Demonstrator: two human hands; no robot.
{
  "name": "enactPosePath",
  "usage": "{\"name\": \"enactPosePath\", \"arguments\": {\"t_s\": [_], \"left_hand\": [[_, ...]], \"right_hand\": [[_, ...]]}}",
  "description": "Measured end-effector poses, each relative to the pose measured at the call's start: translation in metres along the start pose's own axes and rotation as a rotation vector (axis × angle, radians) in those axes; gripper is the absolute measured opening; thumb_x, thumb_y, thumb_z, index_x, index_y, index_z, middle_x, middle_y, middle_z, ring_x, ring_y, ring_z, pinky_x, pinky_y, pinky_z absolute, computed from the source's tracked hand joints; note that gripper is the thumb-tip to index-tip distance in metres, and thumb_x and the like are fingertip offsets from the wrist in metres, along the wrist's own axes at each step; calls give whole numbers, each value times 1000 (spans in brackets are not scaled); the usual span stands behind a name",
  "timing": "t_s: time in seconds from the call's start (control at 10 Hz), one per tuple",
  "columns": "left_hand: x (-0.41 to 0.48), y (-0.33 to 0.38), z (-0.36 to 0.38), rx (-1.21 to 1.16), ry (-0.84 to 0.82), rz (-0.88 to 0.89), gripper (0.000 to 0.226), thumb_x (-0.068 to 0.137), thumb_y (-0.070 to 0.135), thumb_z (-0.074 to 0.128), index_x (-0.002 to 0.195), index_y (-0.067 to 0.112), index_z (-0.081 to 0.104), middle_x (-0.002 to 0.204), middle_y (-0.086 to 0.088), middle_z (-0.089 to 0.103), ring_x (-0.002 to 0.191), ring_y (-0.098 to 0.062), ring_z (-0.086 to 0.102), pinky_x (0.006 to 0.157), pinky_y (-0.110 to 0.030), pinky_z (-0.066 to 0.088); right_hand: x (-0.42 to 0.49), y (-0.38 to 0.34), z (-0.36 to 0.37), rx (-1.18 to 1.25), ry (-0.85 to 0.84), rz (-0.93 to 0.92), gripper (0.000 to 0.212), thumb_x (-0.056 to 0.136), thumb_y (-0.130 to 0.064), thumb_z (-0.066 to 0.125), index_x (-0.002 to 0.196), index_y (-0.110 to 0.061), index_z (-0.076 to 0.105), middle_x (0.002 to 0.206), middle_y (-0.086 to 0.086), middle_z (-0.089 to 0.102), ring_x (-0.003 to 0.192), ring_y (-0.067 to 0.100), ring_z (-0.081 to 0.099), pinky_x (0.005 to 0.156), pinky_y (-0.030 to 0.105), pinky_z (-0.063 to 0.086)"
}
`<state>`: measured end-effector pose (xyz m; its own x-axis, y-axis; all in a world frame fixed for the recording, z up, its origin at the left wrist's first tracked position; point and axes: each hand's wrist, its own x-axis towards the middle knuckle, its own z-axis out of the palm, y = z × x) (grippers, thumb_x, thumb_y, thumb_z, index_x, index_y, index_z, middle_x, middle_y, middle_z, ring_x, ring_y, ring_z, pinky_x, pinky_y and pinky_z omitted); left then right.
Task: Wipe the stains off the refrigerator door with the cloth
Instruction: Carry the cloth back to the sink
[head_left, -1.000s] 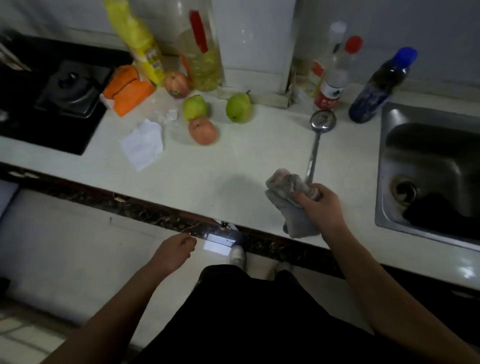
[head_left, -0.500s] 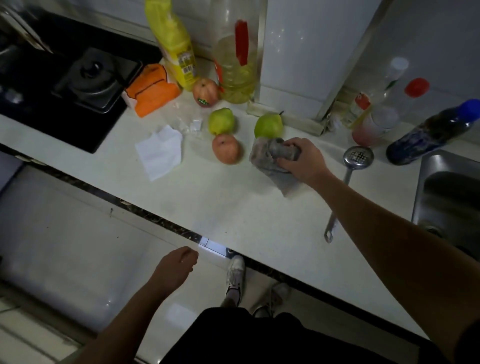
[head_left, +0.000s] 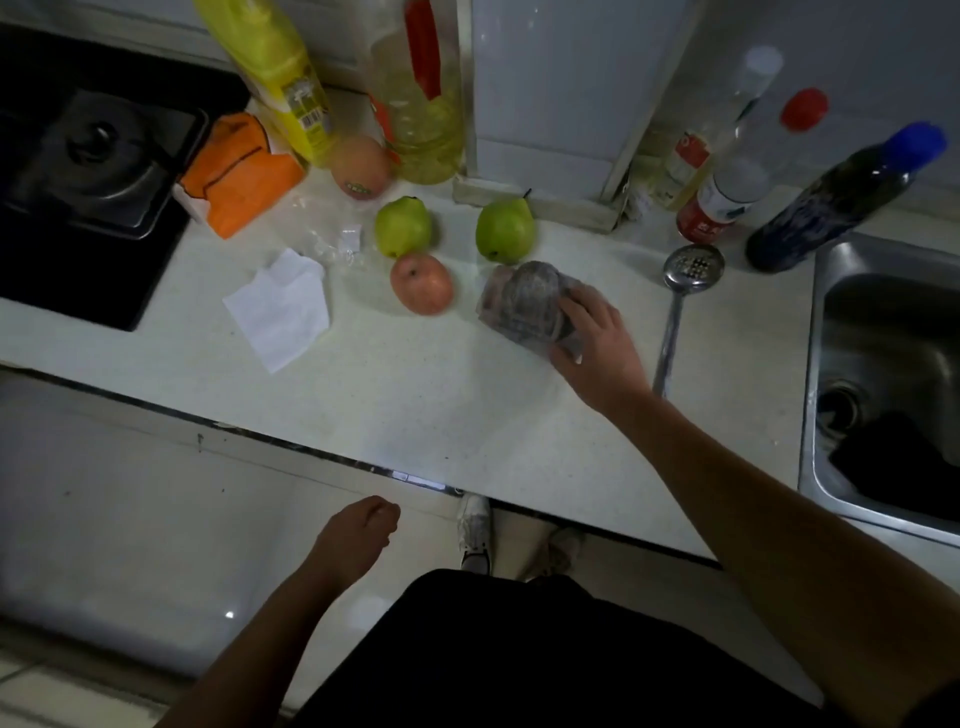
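Cloth (head_left: 524, 306) on the countertop (head_left: 415, 395), our right hand (head_left: 597, 343) on its edge.

We rest spread fingers on the bunched grey cloth, not clamped around it; it sits just below the green pear (head_left: 505, 227), at two o'clock from frame centre. Our left hand (head_left: 358, 530) hangs loosely curled and empty at seven o'clock. No refrigerator door shows here, so we judge no wiping is under way; next we either close on the cloth or leave it.

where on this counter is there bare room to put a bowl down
The widest bare patch of counter runs along the front edge, below the white paper, the apple and the right hand on the cloth. A narrower strip lies between ladle and sink. The back, around the bottles and fruit, is crowded.
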<state>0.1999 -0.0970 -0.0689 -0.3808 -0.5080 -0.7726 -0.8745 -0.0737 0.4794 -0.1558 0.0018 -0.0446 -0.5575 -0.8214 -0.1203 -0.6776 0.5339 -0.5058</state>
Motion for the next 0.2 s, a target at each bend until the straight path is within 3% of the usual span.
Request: {"name": "enactPosePath", "arguments": {"t_s": [0.2], "left_hand": [[10,-11,-5,122,-36,60,46,85,49,42,90,12,69,89,-4,73,88,-24,70,90,-41,53]], "right_hand": [[-8,-21,-20,104,33,127,54,96,-28,67,146,-15,50,153,10,48,139,29,46,116,41,39]]}}
